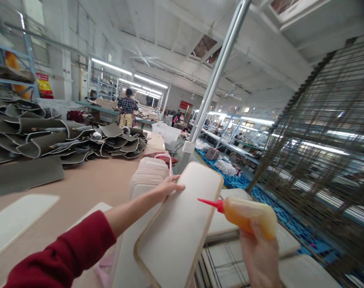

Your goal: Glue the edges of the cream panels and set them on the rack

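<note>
A factory floor: long worktables (88,182), heaped grey cut pieces (49,138), wire drying racks (326,152), strip lights (111,66).

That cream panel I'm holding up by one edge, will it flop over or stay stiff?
Probably stiff: the cream panel stands flat with only the left hand at its edge. Likely light, since fingertips alone steady it. The glue bottle in the right hand could make it tacky.

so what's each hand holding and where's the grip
Right hand grips the glue bottle round its body. Left hand holds the cream panel by its left edge.
</note>
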### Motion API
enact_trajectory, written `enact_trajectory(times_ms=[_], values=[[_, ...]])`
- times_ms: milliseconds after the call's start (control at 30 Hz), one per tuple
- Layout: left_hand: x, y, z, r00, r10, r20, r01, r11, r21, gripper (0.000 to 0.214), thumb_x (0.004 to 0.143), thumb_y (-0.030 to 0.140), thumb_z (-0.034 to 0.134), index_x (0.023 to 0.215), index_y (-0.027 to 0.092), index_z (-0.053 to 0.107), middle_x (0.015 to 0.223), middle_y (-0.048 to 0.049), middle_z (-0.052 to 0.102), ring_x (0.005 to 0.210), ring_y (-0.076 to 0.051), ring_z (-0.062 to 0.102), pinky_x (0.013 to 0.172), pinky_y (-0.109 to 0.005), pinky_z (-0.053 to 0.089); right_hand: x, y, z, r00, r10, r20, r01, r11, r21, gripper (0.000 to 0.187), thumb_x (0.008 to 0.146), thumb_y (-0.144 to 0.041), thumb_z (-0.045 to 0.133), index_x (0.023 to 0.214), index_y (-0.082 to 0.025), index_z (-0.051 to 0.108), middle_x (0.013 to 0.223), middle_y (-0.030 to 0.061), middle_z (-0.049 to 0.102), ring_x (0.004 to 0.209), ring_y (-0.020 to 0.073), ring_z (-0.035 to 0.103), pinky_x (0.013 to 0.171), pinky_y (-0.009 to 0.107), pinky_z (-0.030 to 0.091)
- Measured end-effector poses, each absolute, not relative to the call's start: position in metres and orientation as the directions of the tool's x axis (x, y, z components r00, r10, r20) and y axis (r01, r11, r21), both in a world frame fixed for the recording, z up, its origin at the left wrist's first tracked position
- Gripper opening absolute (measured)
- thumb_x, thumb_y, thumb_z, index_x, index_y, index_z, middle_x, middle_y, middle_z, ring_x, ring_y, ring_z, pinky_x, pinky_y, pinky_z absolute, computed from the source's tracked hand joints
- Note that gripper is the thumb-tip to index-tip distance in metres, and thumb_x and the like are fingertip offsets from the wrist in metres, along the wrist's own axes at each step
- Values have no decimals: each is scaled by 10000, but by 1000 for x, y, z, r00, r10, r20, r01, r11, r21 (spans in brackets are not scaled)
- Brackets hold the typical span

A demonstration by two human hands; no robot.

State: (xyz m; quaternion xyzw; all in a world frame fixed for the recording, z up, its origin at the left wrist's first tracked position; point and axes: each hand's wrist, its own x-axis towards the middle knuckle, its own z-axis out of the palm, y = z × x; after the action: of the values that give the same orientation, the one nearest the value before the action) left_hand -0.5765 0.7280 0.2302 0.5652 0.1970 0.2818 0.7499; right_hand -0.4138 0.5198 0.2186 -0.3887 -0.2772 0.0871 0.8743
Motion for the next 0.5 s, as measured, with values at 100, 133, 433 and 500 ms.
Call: enact_trajectory(times_ms=[100, 133, 433, 500], values=[[-577, 720, 228, 834, 551, 34, -183, 218, 959, 659, 484, 295, 804, 1098, 156, 610, 773, -34, 693, 672, -193, 642, 615, -287, 497, -405, 528, 218, 863, 292, 411, 97, 704, -704, 574, 553, -288, 858, 1059, -181, 609, 1062, 20, 611, 927, 145, 584, 798, 206, 512], [-578, 719, 229, 849, 528, 28, -175, 231, 957, 629, 492, 298, 797, 1077, 154, 615, 770, -33, 692, 670, -188, 641, 618, -282, 495, -402, 528, 215, 870, 280, 407, 103, 703, -704, 554, 567, -283, 854, 1054, -184, 609, 1047, 12, 609, 904, 127, 580, 775, 187, 512], [-584, 717, 241, 899, 437, -9, -108, 242, 964, 619, 423, 69, 553, 1026, 173, 639, 781, -12, 699, 625, -177, 623, 582, -270, 495, -401, 514, 195, 874, 296, 385, 86, 687, -722, 498, 607, -314, 828, 1032, -187, 602, 923, -9, 599, 889, 135, 574, 761, 186, 508], [-583, 721, 241, 894, 446, -31, -90, 249, 964, 615, 416, 73, 538, 1014, 174, 643, 748, -4, 694, 592, -164, 611, 552, -253, 483, -412, 507, 175, 884, 315, 345, 66, 646, -760, 536, 560, -323, 847, 1015, -182, 603, 881, 0, 612, 820, 150, 592, 697, 192, 524]])
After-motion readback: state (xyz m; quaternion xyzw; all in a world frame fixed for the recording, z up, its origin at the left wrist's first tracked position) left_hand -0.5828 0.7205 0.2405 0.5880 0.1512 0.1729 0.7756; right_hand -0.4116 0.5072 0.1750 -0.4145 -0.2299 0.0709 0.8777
